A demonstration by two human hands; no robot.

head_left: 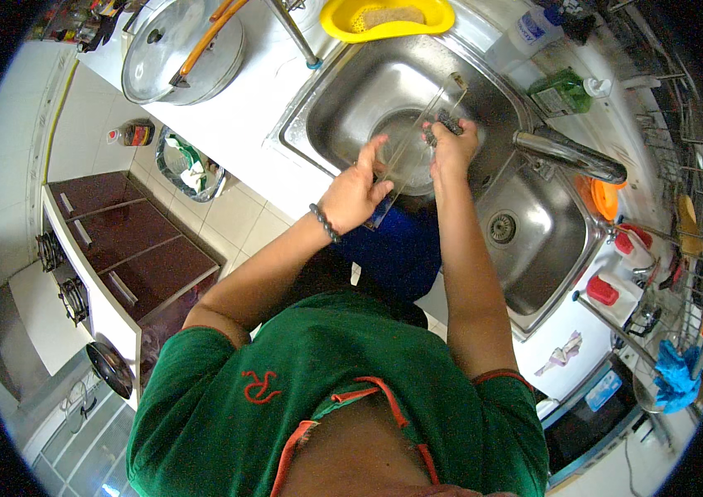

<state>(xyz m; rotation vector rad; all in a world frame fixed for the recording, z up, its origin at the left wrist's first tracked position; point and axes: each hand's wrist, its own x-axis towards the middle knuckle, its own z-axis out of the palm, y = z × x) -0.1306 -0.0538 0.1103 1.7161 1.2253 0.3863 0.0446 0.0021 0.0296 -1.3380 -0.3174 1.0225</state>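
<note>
Over the left sink basin (343, 95) I hold a long, clear, flat panel (408, 156), tilted, with its far end near the basin's back. My left hand (350, 197), a dark beaded bracelet on its wrist, grips the near end of the panel from the left side, thumb and fingers around its edge. My right hand (456, 151) is closed on a dark grey scrubber (448, 123), which looks like steel wool and is against or close to the panel's right face. Through the panel a round shape shows in the basin, too unclear to name.
Right of my hands are the chrome faucet (571, 153) and a second basin (533, 248). A yellow plastic strainer (343, 29) with a sponge sits behind the sink. A green bottle (561, 91) stands at the right, a lidded pan (190, 58) on the left counter.
</note>
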